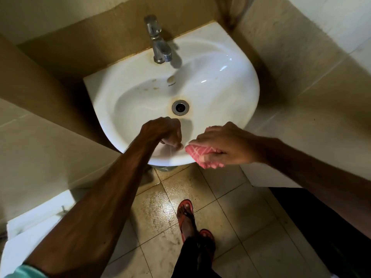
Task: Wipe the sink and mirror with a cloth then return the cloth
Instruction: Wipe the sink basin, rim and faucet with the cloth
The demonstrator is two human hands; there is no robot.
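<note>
A white wall-mounted sink (218, 81) fills the middle of the head view, with brownish stains near the drain (180, 107) and below the chrome tap (158, 47). My right hand (224, 145) is closed on a bunched pink striped cloth (197, 155), pressed against the sink's front right rim. My left hand (167, 133) is curled in a fist over the front of the basin, just left of the cloth; nothing shows in it. The mirror is out of view.
Beige tiled walls close in on both sides of the sink. Below lies a wet, shiny tiled floor (160, 209) with my feet in red flip-flops (185, 215). A white fixture (30, 233) stands at the lower left.
</note>
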